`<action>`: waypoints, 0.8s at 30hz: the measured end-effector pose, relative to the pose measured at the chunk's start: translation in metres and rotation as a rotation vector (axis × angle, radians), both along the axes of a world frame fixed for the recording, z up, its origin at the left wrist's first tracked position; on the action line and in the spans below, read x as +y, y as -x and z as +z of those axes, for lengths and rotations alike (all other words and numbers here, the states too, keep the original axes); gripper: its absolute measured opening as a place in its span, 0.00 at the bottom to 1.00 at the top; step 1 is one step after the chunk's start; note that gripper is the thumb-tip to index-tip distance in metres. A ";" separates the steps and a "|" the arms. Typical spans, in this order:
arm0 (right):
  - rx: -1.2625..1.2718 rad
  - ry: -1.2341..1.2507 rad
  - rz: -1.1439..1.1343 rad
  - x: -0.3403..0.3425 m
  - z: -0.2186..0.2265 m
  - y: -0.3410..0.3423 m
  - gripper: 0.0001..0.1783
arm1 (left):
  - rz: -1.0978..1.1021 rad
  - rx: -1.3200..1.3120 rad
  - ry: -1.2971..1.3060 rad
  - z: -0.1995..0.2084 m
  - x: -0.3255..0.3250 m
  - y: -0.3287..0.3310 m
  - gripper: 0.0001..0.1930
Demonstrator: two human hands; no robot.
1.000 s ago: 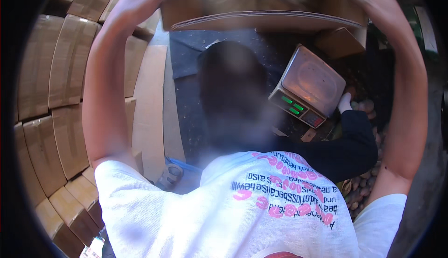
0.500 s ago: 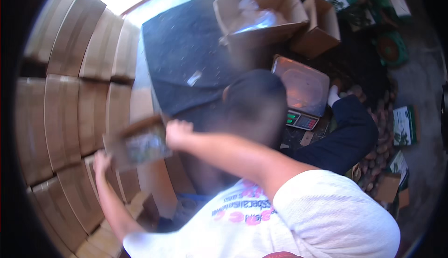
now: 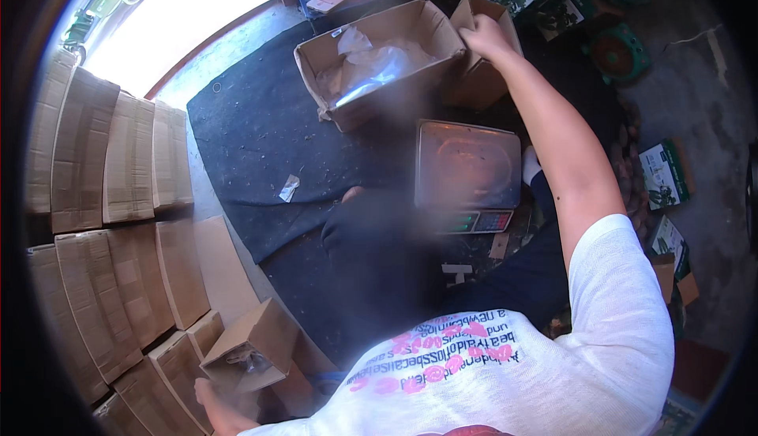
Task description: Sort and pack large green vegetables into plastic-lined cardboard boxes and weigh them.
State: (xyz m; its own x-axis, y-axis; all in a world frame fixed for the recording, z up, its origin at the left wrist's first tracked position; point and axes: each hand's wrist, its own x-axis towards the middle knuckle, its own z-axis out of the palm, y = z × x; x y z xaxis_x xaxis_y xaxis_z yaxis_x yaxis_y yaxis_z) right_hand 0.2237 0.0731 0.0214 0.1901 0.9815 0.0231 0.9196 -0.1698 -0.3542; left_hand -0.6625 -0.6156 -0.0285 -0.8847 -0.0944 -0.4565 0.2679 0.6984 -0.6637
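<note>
At the far side, my right hand (image 3: 486, 39) is closed on the rim of a narrow open cardboard box (image 3: 478, 86). That box stands beside a wider open cardboard box (image 3: 322, 104), in which crumpled clear plastic (image 3: 371, 65) lies. My left hand (image 3: 208, 398) is low at the left, by the near corner of a small open cardboard box (image 3: 268, 329) with something unclear inside. Its fingers are partly hidden and blurred, so whether it touches that box cannot be told.
Stacked closed cardboard boxes (image 3: 114, 278) line the left side. A weighing scale (image 3: 467, 164) with a flat metal pan sits on the dark ground sheet (image 3: 253, 144) before my legs. Green-and-white printed boxes (image 3: 662, 174) lie at the right, and a green round-faced device (image 3: 618, 53) stands farther back.
My right hand has left the small box at the left and reached across to the narrow box's rim. The small box and my left hand now appear lower. The view has shifted.
</note>
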 end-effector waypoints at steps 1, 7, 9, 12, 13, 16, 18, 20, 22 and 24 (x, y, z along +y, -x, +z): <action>-0.052 0.008 -0.099 -0.004 -0.015 -0.005 0.33 | -0.078 0.043 -0.003 0.005 0.011 -0.015 0.23; -0.016 0.261 -0.236 0.036 -0.084 -0.049 0.37 | -0.615 0.132 -0.482 0.055 0.254 -0.146 0.20; 0.025 0.225 -0.185 0.050 -0.109 -0.087 0.38 | -0.740 -0.050 -0.773 0.067 0.366 -0.226 0.12; -0.089 0.211 -0.124 0.046 -0.112 -0.087 0.31 | -1.078 -0.156 -1.065 0.056 0.471 -0.303 0.13; -0.140 0.252 -0.124 0.044 -0.100 -0.094 0.28 | -1.071 -0.384 -1.277 0.047 0.509 -0.330 0.19; -0.187 0.088 -0.184 0.006 -0.044 -0.125 0.22 | -1.200 -0.673 -1.327 0.041 0.599 -0.455 0.24; -0.108 -0.030 -0.077 -0.038 0.012 -0.125 0.20 | -1.301 -0.802 -1.196 0.003 0.641 -0.489 0.21; -0.021 -0.051 0.050 -0.097 0.078 -0.119 0.18 | -1.339 -0.827 -0.974 -0.037 0.666 -0.515 0.17; 0.002 -0.048 0.081 -0.159 0.116 -0.114 0.18 | -1.366 -0.810 -0.841 -0.072 0.680 -0.532 0.15; -0.098 -0.021 0.082 -0.217 0.133 -0.113 0.19 | -1.449 -0.661 -0.554 -0.094 0.691 -0.546 0.12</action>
State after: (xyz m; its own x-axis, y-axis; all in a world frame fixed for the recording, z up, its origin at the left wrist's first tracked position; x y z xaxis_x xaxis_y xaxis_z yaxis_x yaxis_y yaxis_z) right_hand 0.3364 -0.1436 0.1539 0.1053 0.9927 0.0583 0.9605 -0.0863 -0.2646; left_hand -0.1169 0.0752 -0.1223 0.2497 0.8545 -0.4555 0.9646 -0.2605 0.0402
